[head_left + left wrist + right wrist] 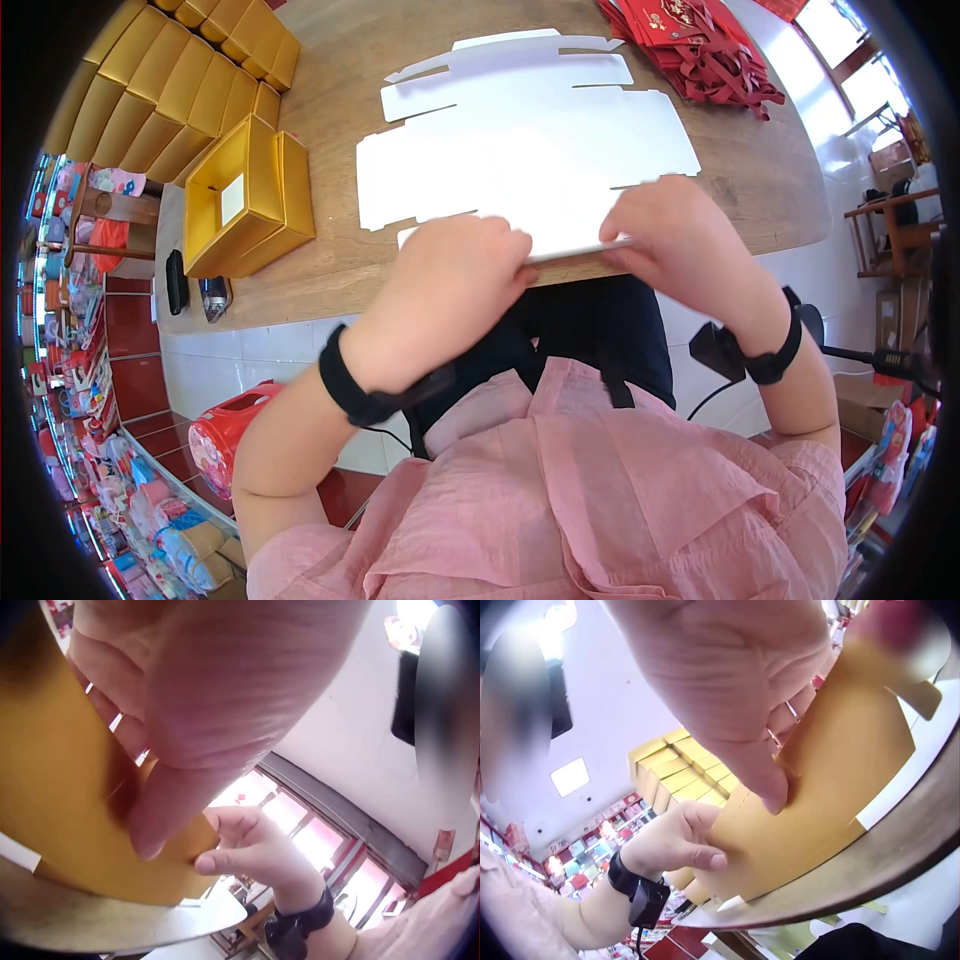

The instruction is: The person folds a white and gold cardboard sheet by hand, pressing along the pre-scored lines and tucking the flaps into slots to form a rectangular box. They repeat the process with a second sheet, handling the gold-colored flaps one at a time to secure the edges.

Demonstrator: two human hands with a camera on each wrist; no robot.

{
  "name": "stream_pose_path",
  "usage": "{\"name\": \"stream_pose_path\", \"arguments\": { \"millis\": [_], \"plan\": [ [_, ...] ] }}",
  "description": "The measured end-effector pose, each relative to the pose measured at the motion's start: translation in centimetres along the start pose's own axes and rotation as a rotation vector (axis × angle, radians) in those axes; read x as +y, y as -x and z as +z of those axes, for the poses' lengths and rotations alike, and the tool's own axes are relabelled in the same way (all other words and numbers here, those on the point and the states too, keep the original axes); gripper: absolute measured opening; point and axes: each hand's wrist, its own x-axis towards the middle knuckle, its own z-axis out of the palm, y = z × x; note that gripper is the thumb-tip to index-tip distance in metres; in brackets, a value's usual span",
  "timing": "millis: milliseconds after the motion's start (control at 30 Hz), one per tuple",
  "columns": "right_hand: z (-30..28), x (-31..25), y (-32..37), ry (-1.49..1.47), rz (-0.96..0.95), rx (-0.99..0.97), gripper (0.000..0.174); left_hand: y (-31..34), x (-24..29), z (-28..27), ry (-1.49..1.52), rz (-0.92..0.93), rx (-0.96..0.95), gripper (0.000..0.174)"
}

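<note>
A flat die-cut card sheet (pixel 520 150), white on its upper face, lies on the wooden table with its near edge raised. The left hand (pixel 450 280) pinches that edge left of its middle, and the right hand (pixel 680 235) pinches it further right. Both wrist views show the sheet's gold underside (pixel 67 787), (pixel 832 780), with each thumb on the gold face and the fingers on the other side. The right hand (pixel 251 844) also shows in the left wrist view, and the left hand (pixel 675 844) in the right wrist view.
Gold boxes (pixel 160 80) are stacked at the table's back left. An open gold box (pixel 250 205) stands nearer, beside a dark object (pixel 177 282) and a small device (pixel 214 298). Red bags with ribbons (pixel 700 50) lie at the back right. The table's edge (pixel 350 310) runs near the body.
</note>
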Motion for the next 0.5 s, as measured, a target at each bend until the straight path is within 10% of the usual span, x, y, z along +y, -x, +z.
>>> {"name": "stream_pose_path", "arguments": {
  "millis": [500],
  "plan": [
    [3.4,-0.7,1.8,0.219,-0.109,0.192,0.009,2.0,0.6,3.5,-0.127,0.084,0.164,0.032]
  ]
}}
